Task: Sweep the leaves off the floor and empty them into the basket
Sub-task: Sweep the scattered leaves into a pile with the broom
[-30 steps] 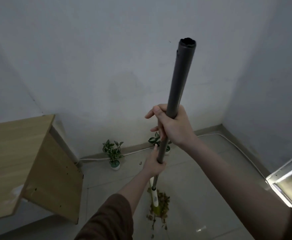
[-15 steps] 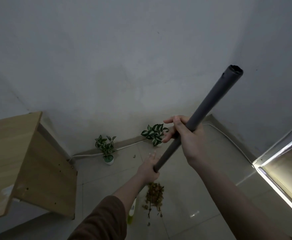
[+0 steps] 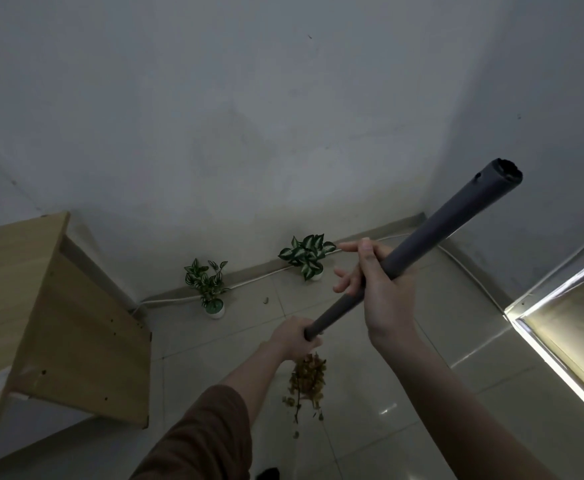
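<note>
A grey broom handle slants from the upper right down to the lower left. My right hand grips its middle with the index and little fingers sticking out. My left hand is closed around it lower down. The broom's head is hidden behind my left arm. A pile of dry brown leaves lies on the tiled floor just below my left hand. One stray leaf lies near the wall. No basket is in sight.
A wooden table stands at the left. Two small potted plants and a white cable run along the back wall. A lit glass-edged unit is at the right.
The handle's top has tipped further right and down. The broom head, seen by the leaves earlier, has swung left out of sight. The leaf pile stays in place.
</note>
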